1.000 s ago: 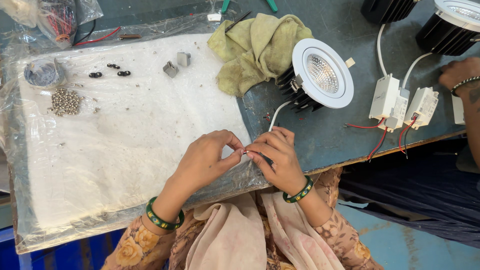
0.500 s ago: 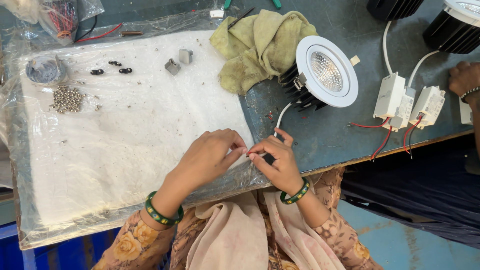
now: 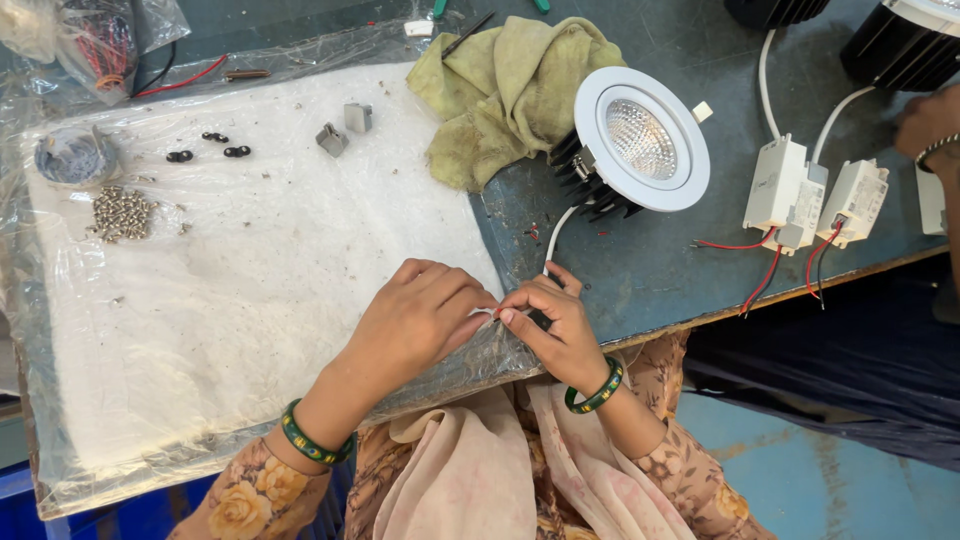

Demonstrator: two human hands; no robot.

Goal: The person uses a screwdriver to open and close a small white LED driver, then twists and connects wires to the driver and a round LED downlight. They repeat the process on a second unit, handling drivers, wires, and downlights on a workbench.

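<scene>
My left hand (image 3: 415,320) and my right hand (image 3: 555,325) meet fingertip to fingertip at the near table edge. Between them they pinch the end of a white cable (image 3: 553,235). That cable runs up to a round white downlight (image 3: 640,140) with a black finned heat sink, lying face up on the dark table. Both wrists wear green bangles. What sits at the cable tip is hidden by my fingers.
A white foam sheet under clear plastic (image 3: 230,290) covers the left side, with a pile of small screws (image 3: 122,212), black clips (image 3: 225,148) and two grey metal brackets (image 3: 343,128). A yellow-green rag (image 3: 505,85) lies behind. Two white driver boxes (image 3: 815,195) with red wires sit right; another person's hand (image 3: 930,125) is at the far right.
My hands stay pinched together on the cable end; the fingers have shifted only slightly. The other person's hand at the right has moved a little.
</scene>
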